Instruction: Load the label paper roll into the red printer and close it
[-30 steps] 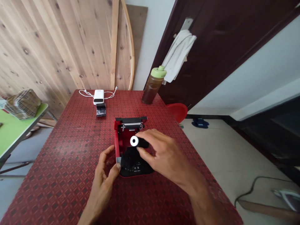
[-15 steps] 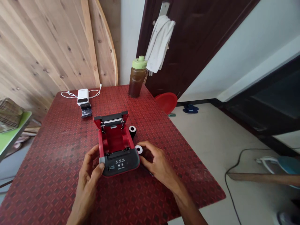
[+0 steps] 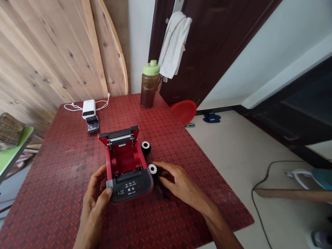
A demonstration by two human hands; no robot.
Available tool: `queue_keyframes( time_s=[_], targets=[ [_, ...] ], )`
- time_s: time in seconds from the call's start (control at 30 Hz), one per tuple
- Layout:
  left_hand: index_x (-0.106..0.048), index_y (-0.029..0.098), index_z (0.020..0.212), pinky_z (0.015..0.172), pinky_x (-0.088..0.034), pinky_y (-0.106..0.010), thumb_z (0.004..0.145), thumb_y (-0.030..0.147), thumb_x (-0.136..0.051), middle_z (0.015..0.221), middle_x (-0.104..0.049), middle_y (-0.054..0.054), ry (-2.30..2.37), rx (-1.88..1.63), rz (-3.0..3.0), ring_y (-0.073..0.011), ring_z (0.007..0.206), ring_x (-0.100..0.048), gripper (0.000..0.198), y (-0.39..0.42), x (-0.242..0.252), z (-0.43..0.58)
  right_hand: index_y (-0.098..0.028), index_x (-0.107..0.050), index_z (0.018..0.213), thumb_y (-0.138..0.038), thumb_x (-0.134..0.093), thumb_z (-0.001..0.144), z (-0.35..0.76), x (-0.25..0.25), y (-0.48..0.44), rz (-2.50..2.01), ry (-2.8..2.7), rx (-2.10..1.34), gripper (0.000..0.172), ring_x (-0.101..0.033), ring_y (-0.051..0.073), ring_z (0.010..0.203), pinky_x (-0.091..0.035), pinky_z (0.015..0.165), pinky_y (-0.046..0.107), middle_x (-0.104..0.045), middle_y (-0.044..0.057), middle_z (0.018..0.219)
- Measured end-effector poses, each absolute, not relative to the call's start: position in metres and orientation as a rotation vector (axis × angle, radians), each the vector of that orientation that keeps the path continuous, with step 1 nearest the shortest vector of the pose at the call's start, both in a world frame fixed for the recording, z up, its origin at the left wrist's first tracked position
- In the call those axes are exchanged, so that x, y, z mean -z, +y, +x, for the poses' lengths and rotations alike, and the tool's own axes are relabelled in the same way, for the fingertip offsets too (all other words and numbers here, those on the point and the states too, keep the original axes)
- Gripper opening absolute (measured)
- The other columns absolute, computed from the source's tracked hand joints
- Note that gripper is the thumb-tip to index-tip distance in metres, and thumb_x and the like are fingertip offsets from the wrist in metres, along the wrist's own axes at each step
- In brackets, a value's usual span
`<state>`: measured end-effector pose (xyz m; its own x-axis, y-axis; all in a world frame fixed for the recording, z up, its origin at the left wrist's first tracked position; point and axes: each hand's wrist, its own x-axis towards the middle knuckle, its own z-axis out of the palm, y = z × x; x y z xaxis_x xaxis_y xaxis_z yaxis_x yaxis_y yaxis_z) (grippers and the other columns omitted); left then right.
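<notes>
The left hand (image 3: 94, 200) grips the lower left corner of the open printer (image 3: 131, 186). The right hand (image 3: 183, 183) lies loosely open just right of it, fingers against a paper roll (image 3: 153, 169).

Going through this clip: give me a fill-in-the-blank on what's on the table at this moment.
1. The left hand holds the front corner of a portable printer whose lid stands ____.
2. Two black rolls with ____ cores lie on the table beside the printer, the nearer one by the right hand.
3. The bottle behind them has a ____ lid.

Missing words: open; white; green.
</notes>
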<state>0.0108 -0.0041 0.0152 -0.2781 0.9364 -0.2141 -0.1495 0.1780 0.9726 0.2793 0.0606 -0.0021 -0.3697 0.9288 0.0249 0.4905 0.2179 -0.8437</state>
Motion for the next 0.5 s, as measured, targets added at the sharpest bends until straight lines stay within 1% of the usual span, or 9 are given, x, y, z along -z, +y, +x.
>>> queue_keyframes(
  time_s=[0.1,0.2,0.27,0.37,0.43,0.5],
  targets=[
    [-0.064,0.026,0.146,0.106,-0.056,-0.039,0.091,0.055,-0.078,0.151,-0.071,-0.008,1.438,-1.321,0.812,-0.0342,0.135,-0.068,0.064,-0.003,-0.023,0.015,-0.027,-0.076,0.13,-0.005,-0.062,0.089,0.277,-0.002,0.066,-1.303,-2.011,-1.011,0.049,-0.077,0.028,0.122,-0.059,0.11,0.05,-0.082,0.007,0.131],
    [-0.063,0.025,0.147,0.106,-0.056,-0.039,0.09,0.055,-0.078,0.15,-0.072,-0.009,1.446,-1.314,0.795,-0.0342,0.136,-0.068,0.065,-0.003,-0.027,0.017,-0.026,-0.077,0.123,-0.006,-0.062,0.09,0.273,0.001,0.067,-1.302,-2.024,-0.98,0.042,-0.078,0.028,0.115,-0.061,0.105,0.049,-0.083,0.008,0.123],
    [-0.062,0.026,0.147,0.106,-0.056,-0.039,0.09,0.055,-0.078,0.15,-0.072,-0.009,1.443,-1.308,0.782,-0.0342,0.137,-0.067,0.066,-0.003,-0.028,0.018,-0.026,-0.077,0.124,-0.005,-0.062,0.089,0.274,0.005,0.066,-1.316,-2.027,-0.975,0.043,-0.078,0.028,0.115,-0.06,0.105,0.05,-0.083,0.008,0.123],
    [-0.063,0.026,0.148,0.107,-0.057,-0.041,0.091,0.056,-0.078,0.152,-0.071,-0.009,1.443,-1.308,0.773,-0.0364,0.141,-0.065,0.066,-0.003,-0.029,0.018,-0.027,-0.075,0.131,-0.004,-0.063,0.087,0.28,0.005,0.065,-1.345,-2.019,-1.002,0.051,-0.079,0.028,0.116,-0.061,0.107,0.05,-0.082,0.008,0.129],
    [-0.064,0.026,0.147,0.109,-0.058,-0.044,0.09,0.056,-0.078,0.153,-0.07,-0.009,1.459,-1.313,0.777,-0.0385,0.145,-0.061,0.066,-0.003,-0.029,0.018,-0.027,-0.073,0.134,-0.003,-0.061,0.089,0.287,0.002,0.068,-1.333,-2.003,-1.05,0.052,-0.08,0.025,0.111,-0.063,0.102,0.047,-0.082,0.007,0.129],
    [-0.065,0.027,0.147,0.109,-0.058,-0.044,0.09,0.056,-0.079,0.155,-0.068,-0.009,1.474,-1.308,0.787,-0.0398,0.149,-0.057,0.065,-0.004,-0.027,0.016,-0.027,-0.074,0.13,-0.004,-0.058,0.093,0.293,-0.003,0.077,-1.315,-1.982,-1.06,0.047,-0.082,0.022,0.106,-0.065,0.097,0.042,-0.084,0.006,0.122]
  ],
)
